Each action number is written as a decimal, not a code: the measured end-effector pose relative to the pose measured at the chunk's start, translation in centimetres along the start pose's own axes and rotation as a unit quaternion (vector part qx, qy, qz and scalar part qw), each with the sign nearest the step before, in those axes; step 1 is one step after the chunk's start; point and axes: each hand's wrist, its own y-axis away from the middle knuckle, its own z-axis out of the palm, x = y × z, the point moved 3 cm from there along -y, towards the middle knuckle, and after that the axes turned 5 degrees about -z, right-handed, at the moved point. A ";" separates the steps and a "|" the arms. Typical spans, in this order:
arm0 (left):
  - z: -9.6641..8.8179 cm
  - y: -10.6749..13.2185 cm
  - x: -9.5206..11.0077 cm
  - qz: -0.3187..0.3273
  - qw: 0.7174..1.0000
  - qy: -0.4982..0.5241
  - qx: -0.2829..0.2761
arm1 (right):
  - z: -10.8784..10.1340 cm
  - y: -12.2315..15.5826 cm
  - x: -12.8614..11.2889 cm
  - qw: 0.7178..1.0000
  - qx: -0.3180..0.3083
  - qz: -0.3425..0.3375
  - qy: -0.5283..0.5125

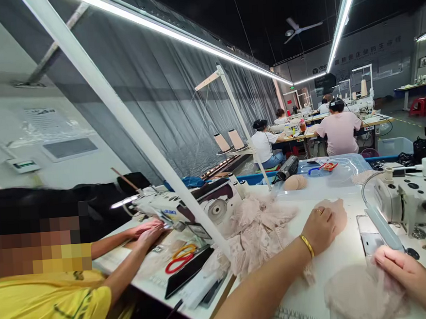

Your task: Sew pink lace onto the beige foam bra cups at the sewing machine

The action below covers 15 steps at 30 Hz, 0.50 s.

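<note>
My left hand (320,230), with a gold bracelet and a ring, rests on the white sewing table. Its fingers curl over a flat beige fabric piece (340,213), which sticks out past the knuckles. At the lower right, my right hand (399,269) pinches the edge of a sheer pale-pink fabric piece (362,290) that lies spread on the table and looks blurred. Left of my left hand is a heap of pink lace fabric (254,234). My sewing machine (412,196) stands beyond my right hand, with its needle area partly hidden.
A co-worker in a yellow shirt (55,306) works at a neighbouring JUKI machine (176,206). Red and orange scissors (181,258) lie there. A white thread-stand pole (130,121) crosses the view. Round beige pads (295,182) and a clear plastic bin lid (339,170) sit at the back.
</note>
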 end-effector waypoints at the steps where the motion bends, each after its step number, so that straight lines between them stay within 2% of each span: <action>1: 0.2 -0.2 0.0 0.006 1.000 -0.005 0.000 | -0.1 0.0 -0.1 1.000 -0.010 0.002 -0.001; 10: 0.9 -0.5 -0.5 -0.037 0.998 0.010 0.045 | 0.2 0.3 -1.5 1.000 0.014 -0.022 -0.007; 13: 0.4 -0.8 -0.6 -0.057 0.996 0.049 0.048 | 0.1 0.4 -1.6 1.000 0.008 -0.017 -0.011; 15: -0.6 -0.7 -0.5 -0.087 0.990 0.091 0.062 | 0.0 0.5 -1.9 1.000 0.007 -0.014 -0.015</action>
